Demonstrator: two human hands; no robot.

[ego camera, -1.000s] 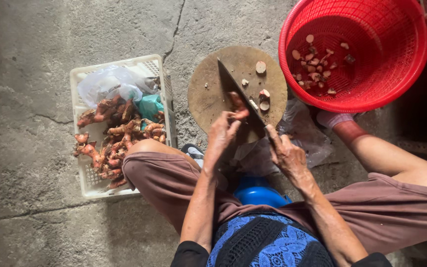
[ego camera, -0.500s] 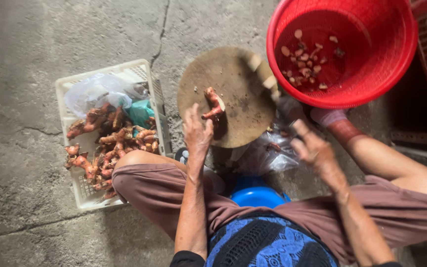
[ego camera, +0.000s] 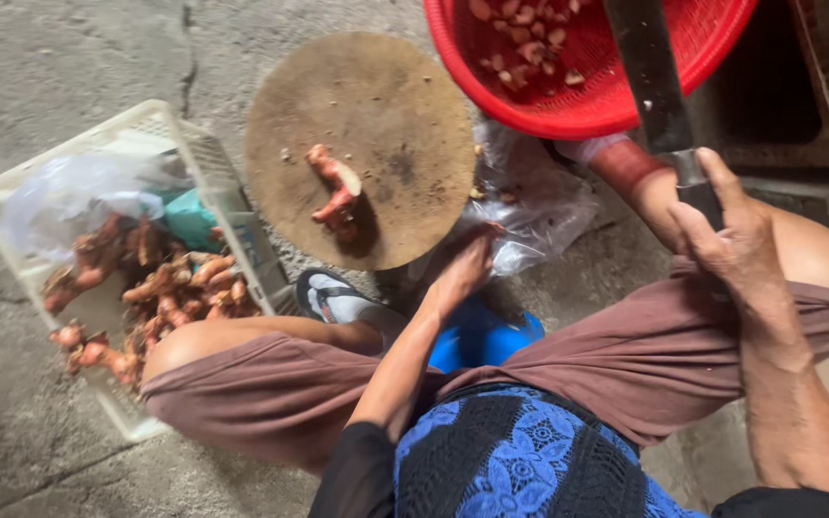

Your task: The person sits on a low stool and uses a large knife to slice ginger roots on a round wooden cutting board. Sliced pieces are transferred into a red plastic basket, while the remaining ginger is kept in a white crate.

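A pinkish knobbly root [ego camera: 334, 188] lies alone on the round wooden chopping board [ego camera: 386, 96]. My left hand [ego camera: 462, 270] hovers at the board's near right edge, fingers stretched out and holding nothing, just over a clear plastic bag [ego camera: 534, 197]. My right hand [ego camera: 722, 235] rests above my right knee and grips the handle of a long dark cleaver [ego camera: 650, 72]. Its blade points away from me, across the rim of the red plastic basket [ego camera: 520, 105], which holds several cut root pieces [ego camera: 530, 34].
A white plastic crate [ego camera: 131, 120] on my left holds several whole roots [ego camera: 170, 283], a crumpled plastic bag [ego camera: 74, 197] and a teal object [ego camera: 189, 219]. A sandal [ego camera: 338, 305] and a blue stool [ego camera: 482, 338] are between my knees. The floor is cracked concrete.
My left hand let go of the root and drew back to the board's near edge. My right hand carried the cleaver off the board, up and to the right beside the basket.
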